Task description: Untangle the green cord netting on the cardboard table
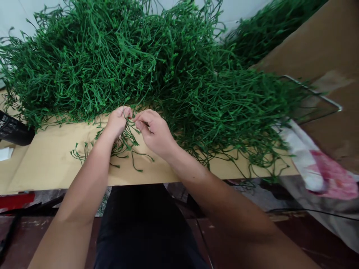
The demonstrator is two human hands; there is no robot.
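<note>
- Left hand (118,121): at frame centre, fingers curling shut around thin green stems (127,140).
- Right hand (153,131): just beside the left, fingers pinching the same stems narrowly.
- Green stems: trailing onto the tan worktop (50,160) below the hands.
- Heap of green strands (134,59): filling the upper frame.
- Wire frame (322,99): lying at right.
- Black bottle (14,130): lying at left edge.

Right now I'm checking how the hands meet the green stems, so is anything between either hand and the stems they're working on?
Nothing visible. The left hand and right hand both pinch thin green stems directly at the edge of the big green pile, above the cardboard sheet.
</note>
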